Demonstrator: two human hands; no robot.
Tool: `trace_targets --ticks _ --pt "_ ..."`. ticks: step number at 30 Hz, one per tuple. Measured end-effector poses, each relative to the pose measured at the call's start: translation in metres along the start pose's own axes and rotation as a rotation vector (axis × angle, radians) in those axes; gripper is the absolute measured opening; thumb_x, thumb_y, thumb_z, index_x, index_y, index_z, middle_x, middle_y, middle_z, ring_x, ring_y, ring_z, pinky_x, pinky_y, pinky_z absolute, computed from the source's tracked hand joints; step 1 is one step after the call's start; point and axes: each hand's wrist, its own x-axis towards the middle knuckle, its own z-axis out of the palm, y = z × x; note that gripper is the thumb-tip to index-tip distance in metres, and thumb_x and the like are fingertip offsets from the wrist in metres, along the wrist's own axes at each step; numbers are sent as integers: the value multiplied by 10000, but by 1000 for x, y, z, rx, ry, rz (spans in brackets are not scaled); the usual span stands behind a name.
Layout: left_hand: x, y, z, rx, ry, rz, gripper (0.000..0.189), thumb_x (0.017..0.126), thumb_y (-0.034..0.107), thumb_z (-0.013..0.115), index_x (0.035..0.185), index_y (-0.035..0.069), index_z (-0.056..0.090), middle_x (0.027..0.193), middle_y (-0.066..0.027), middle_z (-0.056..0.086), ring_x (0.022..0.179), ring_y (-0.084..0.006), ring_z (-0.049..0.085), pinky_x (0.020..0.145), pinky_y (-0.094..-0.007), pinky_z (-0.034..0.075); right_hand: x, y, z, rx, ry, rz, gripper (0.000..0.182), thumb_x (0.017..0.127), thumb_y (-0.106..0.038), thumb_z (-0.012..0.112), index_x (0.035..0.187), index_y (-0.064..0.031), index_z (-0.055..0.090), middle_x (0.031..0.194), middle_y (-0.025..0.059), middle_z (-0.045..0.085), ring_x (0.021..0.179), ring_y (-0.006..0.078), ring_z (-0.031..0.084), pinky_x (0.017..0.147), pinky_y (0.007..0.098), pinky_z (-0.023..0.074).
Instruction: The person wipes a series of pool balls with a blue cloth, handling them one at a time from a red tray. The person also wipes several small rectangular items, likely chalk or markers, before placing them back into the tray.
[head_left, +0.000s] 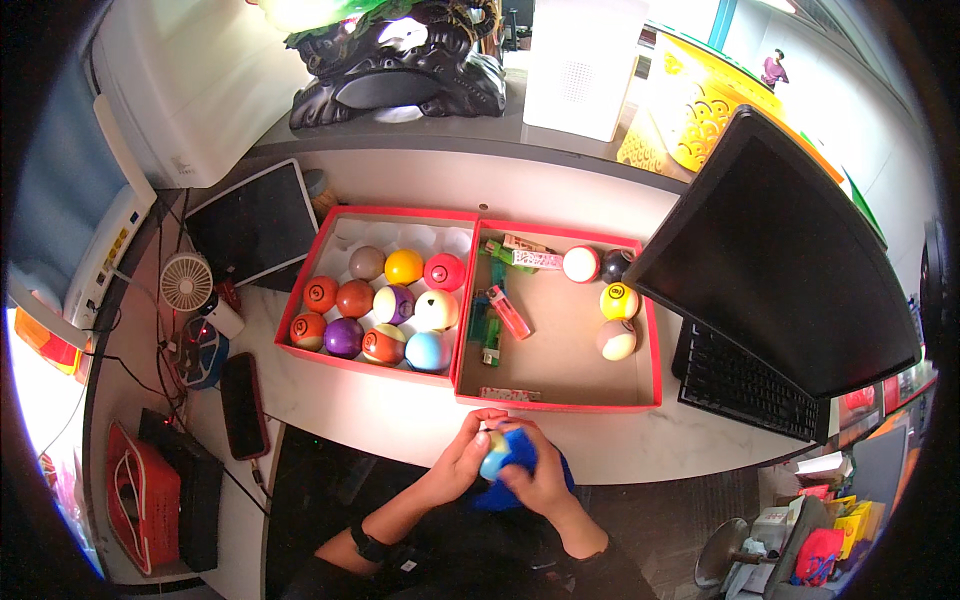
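Below the front rim of a red box, my left hand grips a billiard ball with pale blue and cream areas. A blue cloth lies against the ball, and my right hand holds it there. The red box's left part has a white moulded tray with several billiard balls, among them a yellow one and a purple one. In its right part a few more balls, such as a black one, stand along the right side, and several lighters lie at the left.
A monitor and a keyboard stand on the right. On the left are a tablet, a small fan, a phone, cables and a white router. A dark carved ornament sits on the rear ledge. A person is far off.
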Motion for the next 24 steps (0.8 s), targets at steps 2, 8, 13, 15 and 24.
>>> trace_targets --ticks 2,8,13,15,24 --pt "5 -5 0 5 38 32 375 926 280 263 1211 38 297 1098 -81 422 1048 -143 390 907 -277 307 4 -9 7 -170 56 -110 491 655 -233 702 1039 -48 457 1053 159 511 975 327 491 846 385 388" --pt "1 -4 5 123 -60 42 436 895 327 356 1208 34 276 1129 -99 414 1053 -163 401 909 -288 312 -1 -5 2 118 105 76 279 773 -210 539 977 -27 492 944 151 552 882 247 531 787 356 406" --pt "0 9 9 89 -29 -51 426 891 324 361 1192 28 296 1122 -95 423 1041 -151 405 892 -272 321 -2 0 -1 292 146 223 275 807 -198 504 1012 -18 481 936 158 564 909 214 537 802 329 409" --pt "0 3 4 59 33 -49 439 897 369 325 1177 30 319 1105 -93 435 1032 -151 414 888 -273 327 2 0 -2 37 -12 -72 396 739 -216 628 1050 -39 457 1018 169 525 983 271 507 815 356 410" --pt "2 -3 8 194 -72 44 491 888 323 381 1246 12 256 1139 -143 418 1081 -196 404 925 -304 305 0 -1 3 158 184 23 285 743 -183 607 962 -37 498 867 117 576 821 198 563 759 305 426"
